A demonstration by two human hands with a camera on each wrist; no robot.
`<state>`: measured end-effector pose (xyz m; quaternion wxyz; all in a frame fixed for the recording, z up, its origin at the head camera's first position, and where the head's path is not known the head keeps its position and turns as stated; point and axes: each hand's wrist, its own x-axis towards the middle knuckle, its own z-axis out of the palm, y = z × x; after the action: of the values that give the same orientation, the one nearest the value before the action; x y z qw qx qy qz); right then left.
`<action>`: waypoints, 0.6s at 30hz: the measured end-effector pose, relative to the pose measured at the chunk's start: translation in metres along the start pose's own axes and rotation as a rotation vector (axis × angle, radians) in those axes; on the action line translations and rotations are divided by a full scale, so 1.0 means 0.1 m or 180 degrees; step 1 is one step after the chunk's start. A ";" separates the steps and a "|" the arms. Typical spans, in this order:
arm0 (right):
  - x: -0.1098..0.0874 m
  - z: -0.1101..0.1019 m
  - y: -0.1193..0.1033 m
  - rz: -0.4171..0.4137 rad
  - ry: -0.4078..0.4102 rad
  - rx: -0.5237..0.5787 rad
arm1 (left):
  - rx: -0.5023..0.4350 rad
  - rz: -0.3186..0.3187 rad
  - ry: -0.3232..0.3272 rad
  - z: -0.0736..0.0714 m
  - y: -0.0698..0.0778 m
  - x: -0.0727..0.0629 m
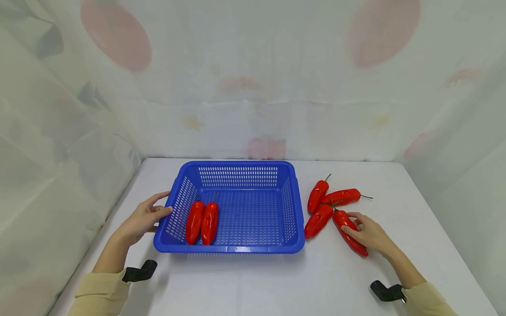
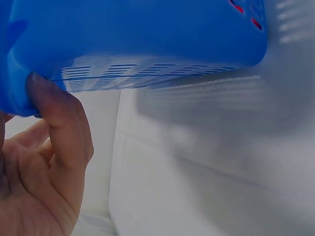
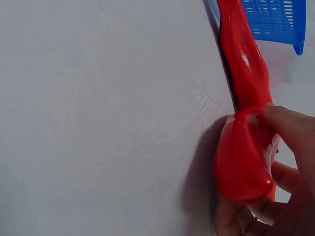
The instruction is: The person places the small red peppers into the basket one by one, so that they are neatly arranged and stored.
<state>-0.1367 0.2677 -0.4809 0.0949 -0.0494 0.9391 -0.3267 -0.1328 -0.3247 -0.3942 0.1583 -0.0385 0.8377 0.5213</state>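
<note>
A blue plastic basket (image 1: 245, 249) with slotted walls is gripped at its left rim by my left hand (image 1: 139, 220). In the left wrist view, the fingers (image 2: 69, 125) bend up against the underside of that rim. Two red chili peppers (image 1: 210, 223) lie side by side inside, toward the left. To the right of the basket, my right hand (image 1: 370, 233) pinches another red chili pepper (image 1: 342, 223) between thumb and fingers. The right wrist view shows its rounded end (image 3: 241, 172) close up, at the tabletop; whether it is lifted I cannot tell.
Three more red chili peppers lie in a loose cluster beside the basket: one at the back (image 1: 317, 196), one pointing right (image 1: 343, 196), one near the basket wall (image 1: 318, 220). The white table (image 1: 245, 285) is bordered by patterned curtains (image 1: 245, 87) behind and at both sides.
</note>
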 end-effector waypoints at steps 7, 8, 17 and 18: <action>-0.02 -0.02 -0.05 0.0149 -0.0111 0.0005 | 0.0002 -0.0011 0.0018 0.00 0.00 0.01; -0.02 -0.03 -0.05 0.0152 -0.0120 0.0006 | 0.0005 -0.0012 0.0024 0.00 0.00 0.01; -0.03 -0.09 -0.09 0.0175 -0.0068 0.0057 | 0.0041 -0.0018 0.0023 0.00 0.00 0.01; -0.03 -0.11 -0.10 0.0181 -0.0068 0.0065 | 0.0045 -0.0021 0.0025 0.00 0.00 0.01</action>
<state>-0.1356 0.2671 -0.4660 0.1147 -0.0251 0.9356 -0.3328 -0.1338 -0.3245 -0.3942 0.1570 -0.0421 0.8418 0.5147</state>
